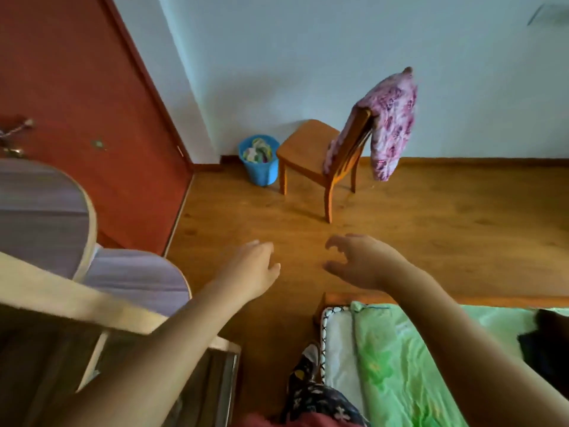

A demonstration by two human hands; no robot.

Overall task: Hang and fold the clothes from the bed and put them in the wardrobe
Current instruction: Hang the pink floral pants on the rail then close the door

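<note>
We see a blue plastic bin (260, 169) by the wall, holding crumpled, many-coloured scraps. Our left grip (257, 266) and right grip (360, 261) reach out over the wooden floor (446, 235), both wide and holding nothing, the right's fingers hooked. A pink flowered garment (392, 124) drapes the wooden chair's (303, 149) back. Dark clothes (551, 337) lie on the green-quilted bed (400, 365).
</note>
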